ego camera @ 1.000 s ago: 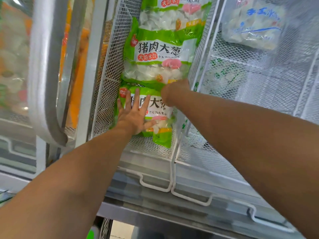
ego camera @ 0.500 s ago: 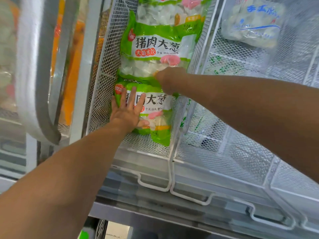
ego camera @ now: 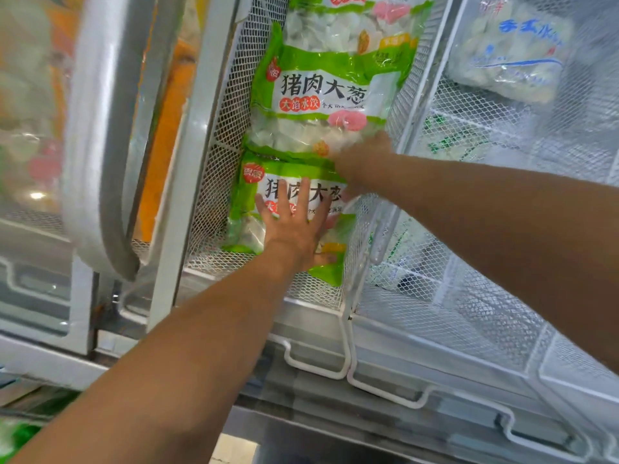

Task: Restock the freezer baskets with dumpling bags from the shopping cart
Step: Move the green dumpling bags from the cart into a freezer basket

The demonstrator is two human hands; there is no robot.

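The landmark here was the white mesh freezer basket (ego camera: pixel 214 182), seen from above through the head camera. Inside it lay 3 green dumpling bags in a row. The nearest bag (ego camera: pixel 249 209) sat at the basket's near end, its lower edge close to the near mesh wall. The middle bag (ego camera: pixel 321 95) lay just beyond it, their ends touching or slightly overlapping. Only the bottom strip of the farthest bag (ego camera: pixel 351 15) showed at the top edge of the view.

The left hand (ego camera: pixel 294 226) lay flat on the nearest bag with its fingers (ego camera: pixel 282 192) straight and spread, pressing on the printed label and gripping nothing. The right hand (ego camera: pixel 361 162) reached in from the basket's right side and rested where the nearest and middle bags met, against the right mesh wall. It was blurred and seen from the back of the wrist, so I could not tell how its fingers lay or whether they had hold of either bag.

To the right of that basket stood a second mesh basket (ego camera: pixel 469 296), holding 1 pale, clear bag with blue lettering (ego camera: pixel 512 51) at its far end. To the left of the landmark basket, a grey freezer door frame (ego camera: pixel 97 145) curved down.
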